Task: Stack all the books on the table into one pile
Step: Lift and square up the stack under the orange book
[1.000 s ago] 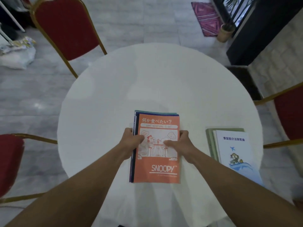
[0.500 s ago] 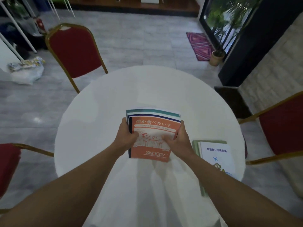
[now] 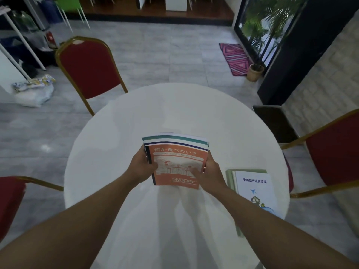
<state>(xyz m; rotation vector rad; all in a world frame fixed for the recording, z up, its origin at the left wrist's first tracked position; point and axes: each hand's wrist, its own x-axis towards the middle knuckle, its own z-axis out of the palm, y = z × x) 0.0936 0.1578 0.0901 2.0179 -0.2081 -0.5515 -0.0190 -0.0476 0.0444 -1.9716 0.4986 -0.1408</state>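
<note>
Fingers of our left hand [image 3: 140, 167] and right hand [image 3: 208, 172] clamp the orange-topped book pile [image 3: 175, 162] mid-frame; white booklet [image 3: 254, 188] lower right on bench [image 3: 116, 152].

bare table [image 3: 174, 113] beyond, books [image 3: 252, 183] right

We take this for a banquet or function room, not a home. A round table [image 3: 213, 117] draped in white cloth is ringed by red padded chairs with gilt frames at ten [image 3: 87, 66], three [image 3: 334, 152] and eight o'clock [image 3: 9, 202]. Grey tiled floor [image 3: 155, 55] runs to a raised wooden platform [image 3: 155, 13] at twelve; glass doors with potted palms [image 3: 256, 33] stand at one.
</note>
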